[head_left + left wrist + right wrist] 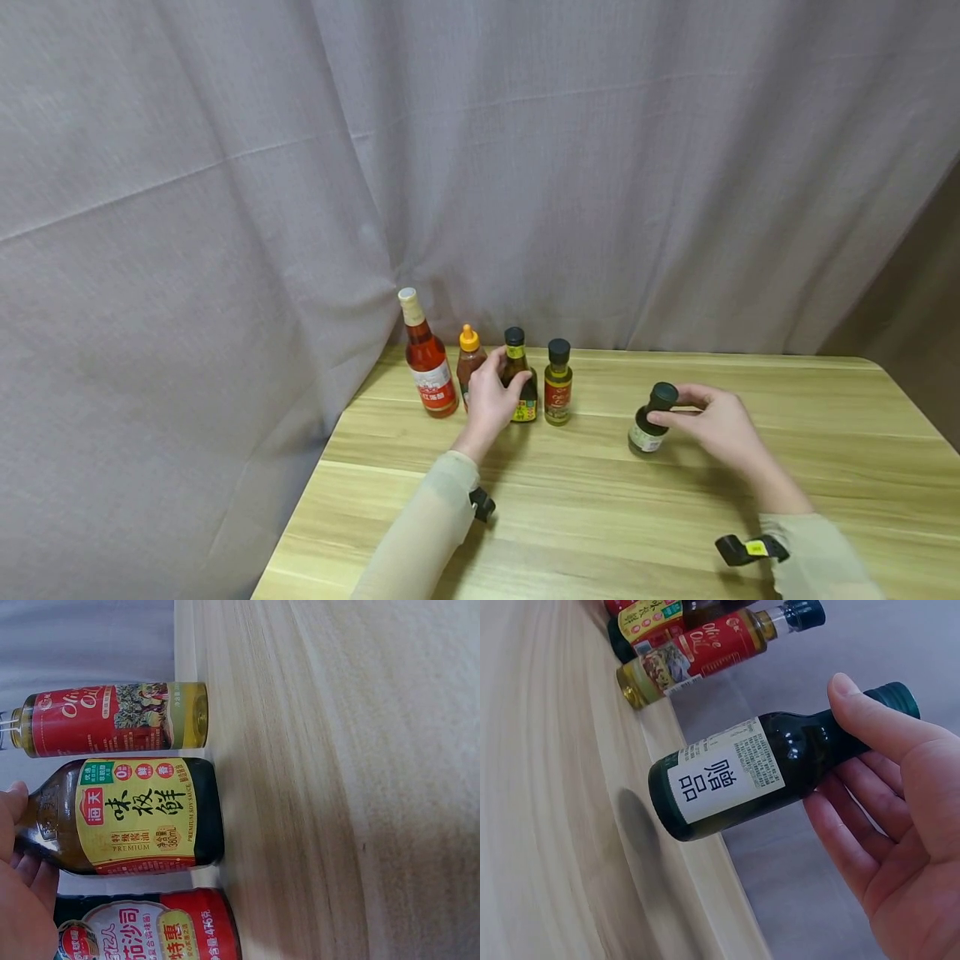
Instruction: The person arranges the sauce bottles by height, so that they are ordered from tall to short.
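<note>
My left hand (492, 397) grips the neck of a soy sauce bottle (139, 817) with a yellow label and dark cap, which stands upright on the table. My right hand (717, 423) holds a small dark green bottle (735, 772) by its neck, between thumb and fingers. Its white label faces the right wrist camera, and in that view the base hangs apart from the tabletop, over its shadow. An olive oil bottle (558, 383) with a red label stands just right of the soy sauce. Left of it is a ketchup bottle (469, 358) with an orange cap, partly hidden by my left hand.
A tall bottle of red liquid (430, 367) with a white cap ends the row at the left. All stand near the back edge of a wooden table (585, 517). Behind the table hangs a grey curtain (525, 167), which also runs along its left side.
</note>
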`<state>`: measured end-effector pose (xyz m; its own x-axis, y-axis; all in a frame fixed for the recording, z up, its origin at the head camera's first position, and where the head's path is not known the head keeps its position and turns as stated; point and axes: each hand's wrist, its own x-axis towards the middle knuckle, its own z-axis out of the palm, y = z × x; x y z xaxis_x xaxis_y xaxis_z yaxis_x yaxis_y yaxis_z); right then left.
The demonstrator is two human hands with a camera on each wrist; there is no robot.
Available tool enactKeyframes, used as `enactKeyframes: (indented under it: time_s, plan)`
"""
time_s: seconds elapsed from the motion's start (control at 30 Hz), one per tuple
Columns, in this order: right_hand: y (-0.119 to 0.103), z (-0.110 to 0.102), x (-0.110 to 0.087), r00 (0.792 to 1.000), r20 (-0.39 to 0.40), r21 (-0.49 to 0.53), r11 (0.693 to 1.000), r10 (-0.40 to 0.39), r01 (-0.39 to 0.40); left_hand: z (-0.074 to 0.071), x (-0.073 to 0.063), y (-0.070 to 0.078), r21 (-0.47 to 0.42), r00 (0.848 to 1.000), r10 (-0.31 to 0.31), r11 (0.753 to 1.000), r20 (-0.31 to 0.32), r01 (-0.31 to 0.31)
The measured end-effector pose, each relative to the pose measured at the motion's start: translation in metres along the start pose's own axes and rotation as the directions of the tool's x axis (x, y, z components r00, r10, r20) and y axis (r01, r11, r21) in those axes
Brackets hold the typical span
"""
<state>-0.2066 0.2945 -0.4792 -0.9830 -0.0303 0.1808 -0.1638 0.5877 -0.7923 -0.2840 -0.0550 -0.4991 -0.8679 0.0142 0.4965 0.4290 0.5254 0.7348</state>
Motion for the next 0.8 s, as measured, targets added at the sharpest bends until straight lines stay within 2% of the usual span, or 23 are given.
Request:
enactKeyframes:
  time_s: [0.37,0.8]
  plan:
    - [-0.002,0.015,0.016,1.000,0.003,0.010,1.000,-0.005,0.005,0.002,0.001,0.000,-0.022,0.999,0.047,0.999,-0.027,-0.048]
    - [-0.004,0.040,0.037,1.000,0.028,0.068,0.998,-0.008,0.006,0.002,-0.001,0.001,-0.018,0.999,0.040,0.999,-0.022,-0.041]
